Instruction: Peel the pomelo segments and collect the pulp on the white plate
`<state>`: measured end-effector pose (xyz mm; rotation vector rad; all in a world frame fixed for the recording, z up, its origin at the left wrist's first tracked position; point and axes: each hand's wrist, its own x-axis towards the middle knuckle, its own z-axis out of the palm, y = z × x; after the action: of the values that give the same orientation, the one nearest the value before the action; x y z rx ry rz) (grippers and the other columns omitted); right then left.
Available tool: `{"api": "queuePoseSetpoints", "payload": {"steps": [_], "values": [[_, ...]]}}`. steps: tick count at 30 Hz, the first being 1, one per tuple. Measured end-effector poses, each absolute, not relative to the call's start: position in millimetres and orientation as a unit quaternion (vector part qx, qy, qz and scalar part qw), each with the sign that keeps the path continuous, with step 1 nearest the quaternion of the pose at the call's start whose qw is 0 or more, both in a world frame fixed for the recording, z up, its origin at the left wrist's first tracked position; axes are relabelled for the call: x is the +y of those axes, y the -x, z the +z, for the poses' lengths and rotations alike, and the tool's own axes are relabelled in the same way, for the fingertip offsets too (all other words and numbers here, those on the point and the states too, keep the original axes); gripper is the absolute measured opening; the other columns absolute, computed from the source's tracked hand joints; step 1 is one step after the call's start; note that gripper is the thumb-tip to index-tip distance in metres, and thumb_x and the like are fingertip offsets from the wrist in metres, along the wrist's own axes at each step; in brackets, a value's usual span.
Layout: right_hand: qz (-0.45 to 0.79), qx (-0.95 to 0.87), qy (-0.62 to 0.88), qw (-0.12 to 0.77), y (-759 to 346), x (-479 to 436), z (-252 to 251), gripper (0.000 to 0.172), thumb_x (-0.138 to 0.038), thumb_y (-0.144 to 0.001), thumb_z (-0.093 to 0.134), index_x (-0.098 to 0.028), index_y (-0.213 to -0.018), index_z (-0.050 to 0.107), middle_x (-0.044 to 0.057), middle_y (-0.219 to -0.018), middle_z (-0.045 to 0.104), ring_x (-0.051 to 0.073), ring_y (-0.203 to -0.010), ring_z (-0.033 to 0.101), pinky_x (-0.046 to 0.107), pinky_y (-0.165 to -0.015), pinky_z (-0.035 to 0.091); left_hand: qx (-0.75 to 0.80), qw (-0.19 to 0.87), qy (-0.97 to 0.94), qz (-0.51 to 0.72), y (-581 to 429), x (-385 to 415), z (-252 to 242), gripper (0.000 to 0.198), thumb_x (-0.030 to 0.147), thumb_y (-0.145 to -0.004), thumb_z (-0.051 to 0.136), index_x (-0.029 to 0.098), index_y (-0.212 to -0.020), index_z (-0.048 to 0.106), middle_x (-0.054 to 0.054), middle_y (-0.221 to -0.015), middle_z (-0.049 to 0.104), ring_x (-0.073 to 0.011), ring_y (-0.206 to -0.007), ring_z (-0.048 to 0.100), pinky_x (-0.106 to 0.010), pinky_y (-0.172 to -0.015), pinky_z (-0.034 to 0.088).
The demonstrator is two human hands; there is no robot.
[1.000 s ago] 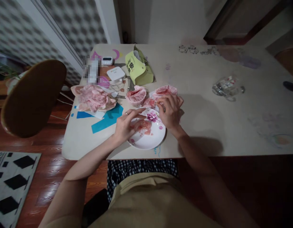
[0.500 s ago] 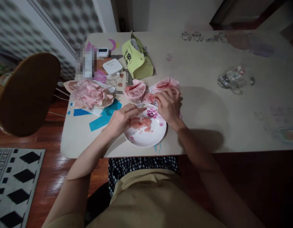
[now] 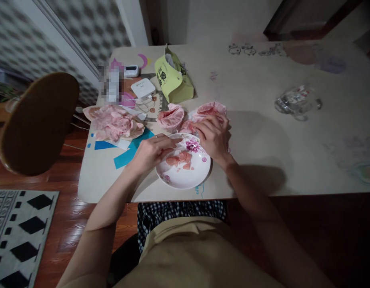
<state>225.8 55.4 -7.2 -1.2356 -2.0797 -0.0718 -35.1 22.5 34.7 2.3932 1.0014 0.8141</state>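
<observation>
Hands [image 3: 150, 153] farther apart, pulp [image 3: 183, 156] more visible

Left hand [image 3: 151, 151], right hand [image 3: 214, 135]: palms down, both curled.

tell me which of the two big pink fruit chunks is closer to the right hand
The right chunk: the right hand covers its near side, while the left chunk, just in front of the yellow-green cap, sits clear of that hand.

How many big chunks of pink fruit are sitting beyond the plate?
2: the left chunk, beyond the plate, and the right chunk, partly covered by the right hand. A smaller piece lies between them; others may be hidden behind that hand.
</observation>
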Motion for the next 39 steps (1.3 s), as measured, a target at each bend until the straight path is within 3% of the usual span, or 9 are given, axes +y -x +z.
{"api": "queuePoseSetpoints", "payload": {"steps": [4,7,11,16,20,27,31,35,39], "values": [[-0.026,-0.799,0.475,0.367,-227,56,-7,0.037,-0.008,-0.098,0.051,-0.03,-0.113,0.075,0.0,-0.102,0.078,0.023,-0.111,0.065,0.055,-0.117,0.034,0.365,0.177,-0.866,0.293,31,21,32,0.025,0.03,-0.102,0.061,0.024,-0.123,0.074,-0.008,-0.107,0.078,-0.0189,-0.098,0.075,-0.028,-0.085,0.059],[-0.029,-0.798,0.474,0.37,-226,56,-6,0.029,-0.012,-0.099,0.055,-0.03,-0.111,0.076,0.0,-0.101,0.078,0.023,-0.109,0.066,0.055,-0.116,0.035,0.37,0.135,-0.867,0.305,28,20,29,0.03,0.031,-0.103,0.06,0.026,-0.13,0.071,-0.008,-0.112,0.077,-0.0197,-0.104,0.073,-0.03,-0.09,0.06],[-0.047,-0.79,0.473,0.388,-228,55,-4,0.033,-0.009,-0.098,0.054,-0.03,-0.111,0.076,0.0,-0.103,0.079,0.022,-0.11,0.067,0.051,-0.114,0.037,0.393,0.08,-0.855,0.329,27,19,26,0.032,0.027,-0.104,0.056,0.027,-0.134,0.068,-0.008,-0.122,0.074,-0.0204,-0.113,0.07,-0.03,-0.091,0.059],[-0.05,-0.787,0.471,0.395,-236,56,-1,0.036,-0.007,-0.098,0.052,-0.031,-0.113,0.074,-0.001,-0.104,0.079,0.022,-0.112,0.066,0.048,-0.112,0.038,0.418,0.053,-0.83,0.366,27,17,27,0.031,0.024,-0.103,0.056,0.026,-0.131,0.069,-0.009,-0.126,0.072,-0.0218,-0.114,0.068,-0.03,-0.088,0.058],[-0.05,-0.786,0.473,0.395,-237,57,-2,0.026,-0.013,-0.099,0.057,-0.03,-0.108,0.074,-0.001,-0.103,0.08,0.023,-0.11,0.066,0.048,-0.111,0.037,0.417,0.049,-0.824,0.38,25,16,27,0.031,0.022,-0.102,0.057,0.026,-0.13,0.069,-0.009,-0.127,0.072,-0.0227,-0.116,0.068,-0.034,-0.095,0.057],[-0.077,-0.784,0.451,0.419,-236,58,-2,0.008,-0.023,-0.099,0.064,-0.026,-0.095,0.07,-0.001,-0.096,0.079,0.022,-0.104,0.068,0.046,-0.11,0.038,0.421,0.034,-0.807,0.413,23,16,26,0.026,0.017,-0.1,0.059,0.024,-0.123,0.071,-0.008,-0.122,0.072,-0.0203,-0.112,0.069,-0.032,-0.09,0.06],[-0.059,-0.793,0.444,0.414,-235,55,-1,0.013,-0.02,-0.1,0.061,-0.025,-0.092,0.069,0.001,-0.095,0.077,0.022,-0.103,0.068,0.045,-0.11,0.04,0.422,0.031,-0.805,0.417,24,16,27,0.026,0.016,-0.1,0.057,0.024,-0.121,0.071,-0.008,-0.122,0.072,-0.0197,-0.112,0.07,-0.032,-0.091,0.061],[-0.043,-0.8,0.439,0.407,-231,53,1,0.021,-0.014,-0.1,0.055,-0.025,-0.102,0.072,0.002,-0.1,0.078,0.021,-0.105,0.067,0.043,-0.107,0.043,0.422,0.068,-0.793,0.435,23,15,28,0.024,0.018,-0.101,0.058,0.023,-0.119,0.072,-0.008,-0.123,0.071,-0.0191,-0.111,0.07,-0.028,-0.083,0.063],[-0.029,-0.794,0.45,0.408,-229,51,1,0.02,-0.017,-0.102,0.054,-0.024,-0.097,0.073,0.004,-0.099,0.077,0.023,-0.105,0.067,0.041,-0.099,0.048,0.436,0.205,-0.736,0.476,21,14,33,0.021,0.03,-0.102,0.061,0.023,-0.116,0.074,-0.008,-0.123,0.071,-0.0186,-0.111,0.069,-0.023,-0.074,0.063]]}}
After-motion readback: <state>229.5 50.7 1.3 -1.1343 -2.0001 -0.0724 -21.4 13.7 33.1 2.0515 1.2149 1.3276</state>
